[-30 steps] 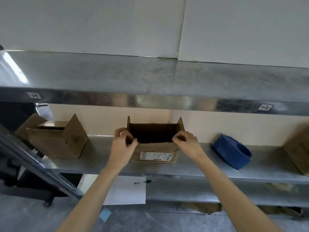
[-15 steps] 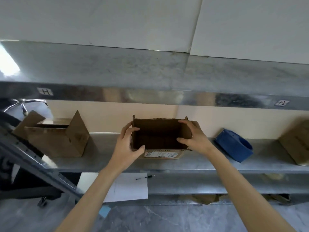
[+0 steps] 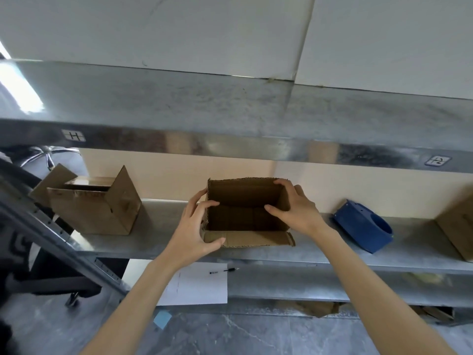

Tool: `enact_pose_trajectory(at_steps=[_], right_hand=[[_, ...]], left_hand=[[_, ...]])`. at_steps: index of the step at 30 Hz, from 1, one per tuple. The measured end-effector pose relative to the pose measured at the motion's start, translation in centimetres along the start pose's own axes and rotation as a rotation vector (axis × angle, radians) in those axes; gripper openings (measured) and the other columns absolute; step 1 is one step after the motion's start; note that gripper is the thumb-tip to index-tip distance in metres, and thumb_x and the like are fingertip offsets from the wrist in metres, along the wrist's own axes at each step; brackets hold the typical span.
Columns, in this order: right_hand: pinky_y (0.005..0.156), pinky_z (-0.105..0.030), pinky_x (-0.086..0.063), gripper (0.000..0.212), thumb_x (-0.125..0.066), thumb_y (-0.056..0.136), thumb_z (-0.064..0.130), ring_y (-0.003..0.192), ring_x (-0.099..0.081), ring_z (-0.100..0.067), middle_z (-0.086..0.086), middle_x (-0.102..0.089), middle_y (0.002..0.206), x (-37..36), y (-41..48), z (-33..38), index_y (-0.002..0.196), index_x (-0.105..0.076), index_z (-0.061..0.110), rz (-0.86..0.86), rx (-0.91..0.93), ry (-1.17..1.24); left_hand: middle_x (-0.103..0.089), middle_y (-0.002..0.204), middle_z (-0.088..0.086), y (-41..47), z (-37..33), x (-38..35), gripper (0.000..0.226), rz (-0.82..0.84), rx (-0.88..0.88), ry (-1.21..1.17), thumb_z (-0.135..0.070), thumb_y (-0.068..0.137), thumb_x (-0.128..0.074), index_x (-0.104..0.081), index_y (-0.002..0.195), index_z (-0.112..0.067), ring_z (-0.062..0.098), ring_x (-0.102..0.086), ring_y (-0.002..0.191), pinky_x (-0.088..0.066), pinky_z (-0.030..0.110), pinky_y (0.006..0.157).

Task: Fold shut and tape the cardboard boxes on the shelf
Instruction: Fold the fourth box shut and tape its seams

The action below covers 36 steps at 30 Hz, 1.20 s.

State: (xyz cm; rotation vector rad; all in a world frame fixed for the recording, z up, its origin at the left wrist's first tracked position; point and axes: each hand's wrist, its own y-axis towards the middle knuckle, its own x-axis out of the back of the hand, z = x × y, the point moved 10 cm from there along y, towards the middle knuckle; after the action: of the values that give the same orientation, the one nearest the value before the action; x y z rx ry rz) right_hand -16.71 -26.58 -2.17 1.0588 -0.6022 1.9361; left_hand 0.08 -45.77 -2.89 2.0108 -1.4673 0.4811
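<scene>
Since half a second ago you've tipped the middle cardboard box (image 3: 245, 201) toward yourself. Its printed label is out of sight now, and the front flap (image 3: 256, 239) lies flat on the metal shelf (image 3: 320, 254). Your thumbs shifted too: the left one dropped onto that flap and the right one went inside the box.

Biggest first: the shelf runs the full width of the view, and the box sits on it about mid-way, with its open mouth facing you. Your left grip (image 3: 194, 231) is grasping the box's left wall, fingers hooked over the edge. Your right grip (image 3: 299, 208) is grasping the right wall, fingers wrapped over the top back corner.

Well off to the left on the same shelf there's a second box (image 3: 94, 213) with its flaps standing up. A third box (image 3: 458, 226) is cut off at the right edge. A blue tape dispenser (image 3: 363, 229) lies between the middle box and that one, not touching either.

Lower down, a white sheet of paper (image 3: 199, 285) sits on the shelf below, with a pen (image 3: 224, 271) at its top right corner. A small blue sticky note (image 3: 161, 319) is on the floor.
</scene>
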Motion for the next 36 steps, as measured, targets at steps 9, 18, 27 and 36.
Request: enact_pose_trajectory(at_steps=[9,18,27,36], right_hand=[[0.082,-0.028,-0.045,0.055,-0.058,0.089,0.056,0.111,-0.057,-0.029,0.006,-0.023,0.148,0.3,-0.2,-0.2,0.136,-0.034,0.041,-0.058,0.077,-0.017],[0.087,-0.029,-0.041,0.045,-0.055,0.092,0.054,0.115,-0.052,-0.027,0.000,-0.034,0.138,1.0,0.2,-0.4,0.132,-0.037,0.041,-0.035,0.052,0.109],[0.084,-0.029,-0.048,0.050,-0.049,0.089,0.065,0.107,-0.056,-0.029,0.002,-0.026,0.136,-0.2,-0.4,-0.2,0.132,-0.033,0.047,-0.089,0.023,0.051],[0.081,-0.023,-0.045,0.052,-0.044,0.091,0.065,0.093,-0.055,-0.013,0.009,-0.032,0.138,0.3,-0.6,0.1,0.137,-0.021,0.060,-0.066,0.066,0.166]], left_hand=[[-0.010,0.157,-0.022,-0.1,-0.1,0.1,0.083,-0.018,0.019,-0.022,-0.041,0.070,-0.084,-0.038,0.139,-0.033,0.001,-0.021,0.143,-0.025,0.006,0.106],[-0.013,0.156,-0.021,-0.8,0.2,0.2,0.086,-0.053,0.042,0.001,-0.049,0.068,-0.080,-0.036,0.140,-0.035,0.001,-0.025,0.140,-0.030,0.012,0.107],[-0.010,0.152,-0.025,-0.4,0.1,0.0,0.083,-0.046,0.015,0.095,-0.048,0.068,-0.081,-0.035,0.137,-0.043,0.005,-0.031,0.135,-0.033,0.012,0.104],[-0.023,0.152,-0.025,-0.3,0.1,-0.2,0.083,-0.023,0.009,0.068,-0.058,0.075,-0.073,-0.024,0.143,-0.059,0.009,-0.034,0.138,-0.044,0.041,0.110]])
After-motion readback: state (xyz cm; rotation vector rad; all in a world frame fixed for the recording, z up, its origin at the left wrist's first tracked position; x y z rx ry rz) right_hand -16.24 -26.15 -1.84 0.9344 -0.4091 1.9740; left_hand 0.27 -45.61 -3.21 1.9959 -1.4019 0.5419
